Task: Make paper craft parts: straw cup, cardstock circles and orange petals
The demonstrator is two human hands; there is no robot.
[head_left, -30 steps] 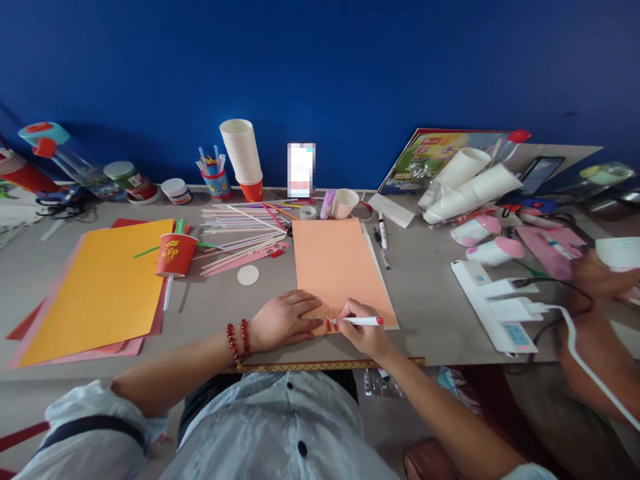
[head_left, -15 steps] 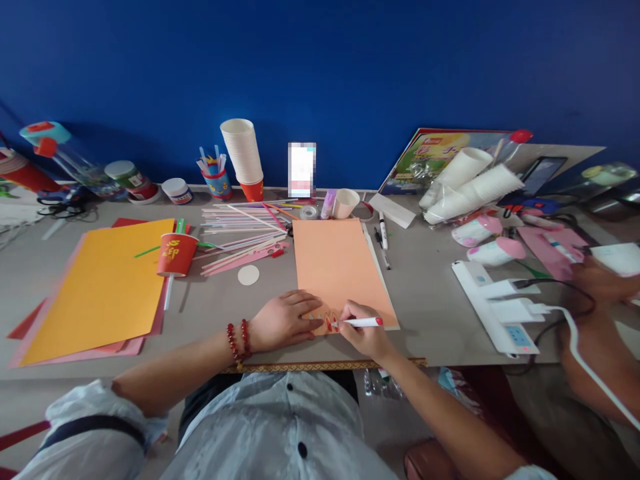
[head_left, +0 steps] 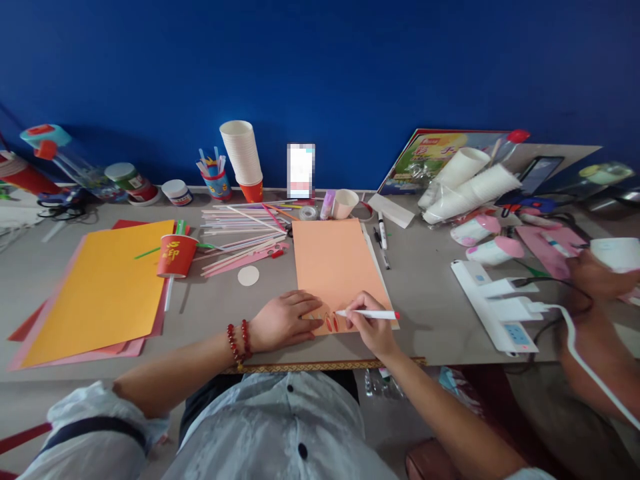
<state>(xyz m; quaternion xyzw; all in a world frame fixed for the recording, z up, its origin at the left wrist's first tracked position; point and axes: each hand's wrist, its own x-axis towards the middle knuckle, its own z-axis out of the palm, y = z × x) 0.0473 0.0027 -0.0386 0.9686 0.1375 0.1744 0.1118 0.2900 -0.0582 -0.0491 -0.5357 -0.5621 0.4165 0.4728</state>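
Observation:
My right hand (head_left: 373, 329) is closed round a white marker with a red end (head_left: 376, 315). Its tip is at the top of a red oval outline on the orange paper (head_left: 333, 260), close to the paper's lower edge. Two such red ovals (head_left: 331, 323) show side by side. Flat on the paper's lower left corner lies my left hand (head_left: 286, 321), fingers stretched out, its fingertips just left of the ovals. Some small marks beside those fingers are partly covered.
Straws (head_left: 240, 227) lie in a heap behind my left hand. A red paper cup (head_left: 177, 256) stands by yellow paper (head_left: 100, 287) at left. To the right are a white power strip (head_left: 493, 310), bagged cups (head_left: 470, 190) and another person's hand (head_left: 603, 277).
My right hand has shifted slightly right, and the marker's tip has moved up and right. The right oval's outline is now in plain sight. My left hand has stayed put.

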